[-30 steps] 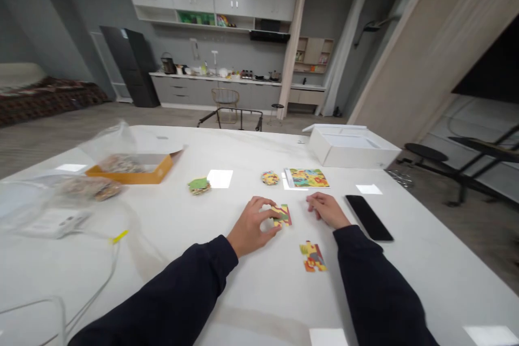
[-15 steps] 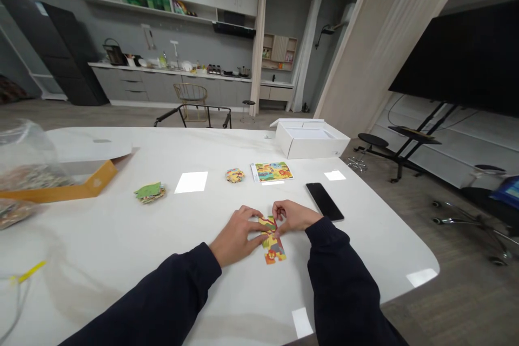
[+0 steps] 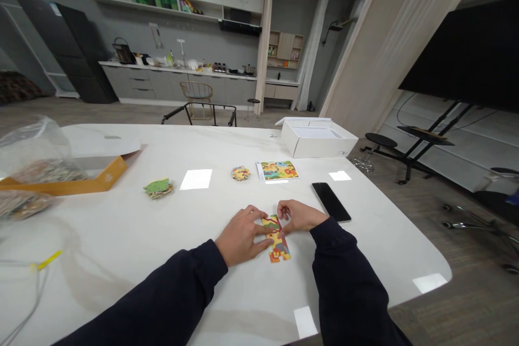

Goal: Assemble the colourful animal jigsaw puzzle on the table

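Several joined puzzle pieces (image 3: pixel 279 251) in yellow, green and red lie flat on the white table (image 3: pixel 162 248), with a lion at their near end. My left hand (image 3: pixel 242 235) rests on them from the left, its fingers apart and their tips on the upper and middle pieces. From the right, my right hand (image 3: pixel 298 217) touches their right edge with thumb and fingers bent; whether it pinches a piece is hidden. Beyond the hands lies a colourful picture card (image 3: pixel 278 170), with a small pile of pieces (image 3: pixel 240 173) left of it.
A black phone (image 3: pixel 331 201) lies right of my right hand. A white open box (image 3: pixel 318 138) stands at the back. Green-topped pieces (image 3: pixel 158 188), an orange box (image 3: pixel 101 175) with bagged pieces and a yellow-tipped cord (image 3: pixel 48 260) are leftward.
The whole view has shifted slightly, so things appear a little further right. Both hands stay at the joined pieces, with hardly any movement relative to them.
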Demonstrator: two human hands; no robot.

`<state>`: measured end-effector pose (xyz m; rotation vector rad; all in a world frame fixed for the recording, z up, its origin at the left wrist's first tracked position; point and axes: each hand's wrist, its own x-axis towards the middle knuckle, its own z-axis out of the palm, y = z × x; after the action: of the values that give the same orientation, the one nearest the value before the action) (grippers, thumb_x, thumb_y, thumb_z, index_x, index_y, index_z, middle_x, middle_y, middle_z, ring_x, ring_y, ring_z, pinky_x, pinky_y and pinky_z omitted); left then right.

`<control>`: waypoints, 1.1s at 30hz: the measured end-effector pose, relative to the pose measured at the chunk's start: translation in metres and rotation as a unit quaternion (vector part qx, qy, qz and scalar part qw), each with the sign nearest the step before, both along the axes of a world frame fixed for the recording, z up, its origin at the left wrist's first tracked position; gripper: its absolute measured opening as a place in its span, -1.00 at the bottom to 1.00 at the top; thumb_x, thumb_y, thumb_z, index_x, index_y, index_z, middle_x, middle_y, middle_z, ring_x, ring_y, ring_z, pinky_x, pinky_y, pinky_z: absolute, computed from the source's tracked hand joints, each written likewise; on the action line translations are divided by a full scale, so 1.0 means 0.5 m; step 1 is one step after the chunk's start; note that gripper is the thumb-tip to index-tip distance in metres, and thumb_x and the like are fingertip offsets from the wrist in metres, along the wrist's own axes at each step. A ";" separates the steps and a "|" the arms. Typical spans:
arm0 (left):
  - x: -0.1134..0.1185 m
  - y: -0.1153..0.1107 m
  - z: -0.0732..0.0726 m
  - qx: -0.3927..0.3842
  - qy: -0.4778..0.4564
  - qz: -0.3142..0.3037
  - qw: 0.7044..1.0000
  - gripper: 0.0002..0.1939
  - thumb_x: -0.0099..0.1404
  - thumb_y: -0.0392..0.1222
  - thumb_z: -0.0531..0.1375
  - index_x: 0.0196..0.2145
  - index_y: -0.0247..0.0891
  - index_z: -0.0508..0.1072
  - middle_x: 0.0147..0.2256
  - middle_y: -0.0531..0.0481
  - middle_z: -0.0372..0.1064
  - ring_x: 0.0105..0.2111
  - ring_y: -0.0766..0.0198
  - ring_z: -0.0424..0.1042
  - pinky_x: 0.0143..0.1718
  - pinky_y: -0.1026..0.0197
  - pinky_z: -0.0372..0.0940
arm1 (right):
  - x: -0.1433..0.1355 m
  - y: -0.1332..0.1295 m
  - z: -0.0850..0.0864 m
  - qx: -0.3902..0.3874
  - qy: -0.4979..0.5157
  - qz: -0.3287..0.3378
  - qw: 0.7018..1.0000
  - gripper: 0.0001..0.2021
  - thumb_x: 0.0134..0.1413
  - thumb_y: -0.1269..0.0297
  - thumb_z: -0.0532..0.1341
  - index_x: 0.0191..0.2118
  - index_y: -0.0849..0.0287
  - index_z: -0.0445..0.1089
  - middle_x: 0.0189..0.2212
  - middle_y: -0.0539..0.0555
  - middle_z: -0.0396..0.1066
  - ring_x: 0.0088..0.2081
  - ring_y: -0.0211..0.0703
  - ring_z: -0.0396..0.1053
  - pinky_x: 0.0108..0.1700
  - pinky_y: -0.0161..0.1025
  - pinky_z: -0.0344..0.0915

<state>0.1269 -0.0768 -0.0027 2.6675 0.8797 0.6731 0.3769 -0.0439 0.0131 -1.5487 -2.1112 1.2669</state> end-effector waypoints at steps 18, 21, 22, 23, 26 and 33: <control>0.010 -0.031 0.033 0.053 0.105 0.013 0.993 -0.72 0.43 0.06 0.22 -0.02 -0.04 0.59 0.05 -0.09 0.51 -0.01 -0.01 0.42 -0.09 -0.03 0.38 | -0.008 -0.005 0.005 0.014 -0.050 0.003 0.999 -0.56 -0.43 0.39 0.55 -0.33 0.16 0.41 -0.42 -0.12 0.31 -0.39 -0.29 0.26 -0.33 -0.32 0.18; 0.011 -0.026 0.029 0.054 0.109 0.004 0.993 -0.72 0.44 0.05 0.21 -0.01 -0.05 0.59 0.02 -0.10 0.52 -0.02 -0.02 0.42 -0.10 -0.02 0.38 | -0.010 -0.004 0.006 0.015 -0.066 0.001 0.998 -0.56 -0.43 0.40 0.55 -0.32 0.15 0.42 -0.41 -0.12 0.33 -0.39 -0.28 0.27 -0.33 -0.32 0.19; 0.010 -0.020 0.027 0.050 0.104 -0.004 0.993 -0.72 0.45 0.04 0.20 0.00 -0.05 0.59 0.01 -0.10 0.52 -0.02 -0.01 0.42 -0.09 -0.02 0.38 | -0.011 -0.005 0.007 0.014 -0.070 0.001 0.997 -0.56 -0.43 0.40 0.55 -0.32 0.15 0.43 -0.41 -0.12 0.34 -0.39 -0.28 0.27 -0.33 -0.32 0.20; 0.008 -0.013 0.023 0.043 0.095 -0.016 0.994 -0.72 0.45 0.03 0.20 0.02 -0.04 0.59 0.01 -0.08 0.53 -0.01 0.00 0.41 -0.07 -0.01 0.38 | -0.012 -0.005 0.008 0.012 -0.073 0.002 0.997 -0.56 -0.42 0.40 0.55 -0.31 0.15 0.43 -0.41 -0.12 0.35 -0.38 -0.28 0.28 -0.32 -0.32 0.21; -0.002 0.012 0.012 0.016 0.057 -0.057 0.997 -0.72 0.44 0.03 0.22 0.04 0.03 0.59 0.07 -0.04 0.52 0.00 0.05 0.40 -0.01 0.03 0.36 | -0.014 -0.007 0.013 0.003 -0.078 0.000 0.997 -0.57 -0.42 0.40 0.55 -0.31 0.15 0.43 -0.40 -0.11 0.36 -0.37 -0.27 0.30 -0.32 -0.32 0.22; 0.003 0.005 0.003 0.009 0.030 -0.066 0.997 -0.71 0.44 -0.03 0.22 0.07 0.01 0.58 0.11 -0.06 0.50 0.04 0.02 0.38 0.04 0.00 0.35 | -0.015 -0.006 0.014 -0.015 -0.045 -0.012 0.999 -0.56 -0.46 0.37 0.55 -0.34 0.15 0.42 -0.42 -0.09 0.36 -0.38 -0.24 0.31 -0.33 -0.29 0.23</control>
<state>0.1287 -0.0744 -0.0010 2.7454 0.7068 0.5771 0.3695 -0.0469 0.0202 -1.6668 -2.1306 1.2483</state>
